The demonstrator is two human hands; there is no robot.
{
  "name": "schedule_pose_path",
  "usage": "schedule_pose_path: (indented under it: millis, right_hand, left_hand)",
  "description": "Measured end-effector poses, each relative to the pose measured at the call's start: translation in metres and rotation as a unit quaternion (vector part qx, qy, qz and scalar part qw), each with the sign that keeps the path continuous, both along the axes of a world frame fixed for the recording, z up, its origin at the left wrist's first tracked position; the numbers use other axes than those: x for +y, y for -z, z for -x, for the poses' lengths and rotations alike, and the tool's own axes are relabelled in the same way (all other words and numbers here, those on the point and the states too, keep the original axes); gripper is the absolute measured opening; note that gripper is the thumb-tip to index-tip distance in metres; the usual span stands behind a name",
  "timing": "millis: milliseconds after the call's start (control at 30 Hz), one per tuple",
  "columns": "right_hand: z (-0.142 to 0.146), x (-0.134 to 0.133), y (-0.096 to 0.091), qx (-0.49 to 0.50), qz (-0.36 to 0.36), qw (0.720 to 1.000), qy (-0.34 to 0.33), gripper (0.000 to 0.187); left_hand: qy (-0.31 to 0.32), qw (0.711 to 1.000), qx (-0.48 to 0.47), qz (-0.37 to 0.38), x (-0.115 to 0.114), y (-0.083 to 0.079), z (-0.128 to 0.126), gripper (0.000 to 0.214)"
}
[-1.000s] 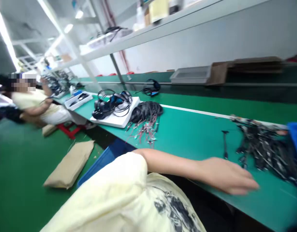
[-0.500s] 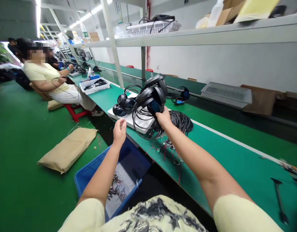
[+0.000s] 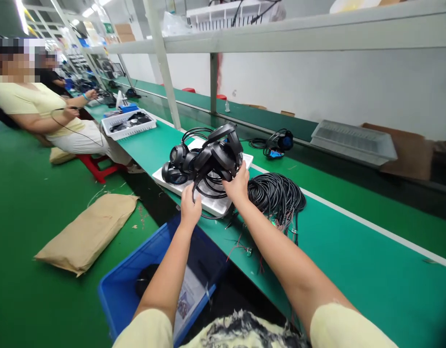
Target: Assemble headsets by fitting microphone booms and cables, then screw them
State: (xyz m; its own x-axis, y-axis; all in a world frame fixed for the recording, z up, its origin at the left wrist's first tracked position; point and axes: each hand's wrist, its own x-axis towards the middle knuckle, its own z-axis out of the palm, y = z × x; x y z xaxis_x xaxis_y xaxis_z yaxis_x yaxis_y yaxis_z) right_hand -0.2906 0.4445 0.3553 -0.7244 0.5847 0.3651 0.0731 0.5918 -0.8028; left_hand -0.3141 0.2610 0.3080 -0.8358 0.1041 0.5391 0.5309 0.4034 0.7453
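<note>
My right hand (image 3: 238, 186) is closed around the lower part of a black headset (image 3: 220, 155), just above a white tray (image 3: 218, 210). Looped black cable hangs under the headset. At the tray's near edge, my left hand (image 3: 190, 207) pinches a strand of that black cable (image 3: 195, 187). Another black headset (image 3: 176, 166) rests on the left side of the tray, partly hidden by the held one. To the right of my right hand lies a bundle of black cables (image 3: 275, 193) with thin red wire ends.
Below the bench edge stands a blue bin (image 3: 110, 282). A brown paper package (image 3: 87, 232) lies on the floor. Along the bench, a co-worker (image 3: 37, 104) sits by a white basket (image 3: 128, 131) of black parts. Farther back are another headset (image 3: 284, 140) and a clear plastic tray (image 3: 353, 142).
My right hand has lowered the headset toward the white tray. My left hand has moved right and closed on the cable. The view has shifted right and down.
</note>
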Motion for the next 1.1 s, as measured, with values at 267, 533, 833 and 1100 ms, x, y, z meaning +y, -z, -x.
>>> schedule_pose_path:
  millis: [267,533,833,1100]
  right_hand:
    - [-0.021,0.001,-0.017,0.003,-0.056,0.996,-0.071,0.112]
    - [0.002,0.025,-0.023,-0.051,-0.020,0.997,-0.051,0.084]
    - [-0.011,0.021,-0.035,-0.062,-0.048,0.996,-0.040,0.106]
    - [-0.177,0.054,-0.047,-0.047,0.005,0.977,-0.210,0.083]
  left_hand:
    - [0.015,0.989,-0.081,-0.124,0.003,0.001,-0.003,0.040]
    - [0.078,0.954,-0.179,-0.228,-0.020,0.016,0.010,0.050]
    - [0.070,0.943,-0.200,-0.258,-0.041,0.034,-0.021,0.052]
    - [0.132,0.951,-0.193,-0.199,-0.021,-0.018,-0.099,0.042]
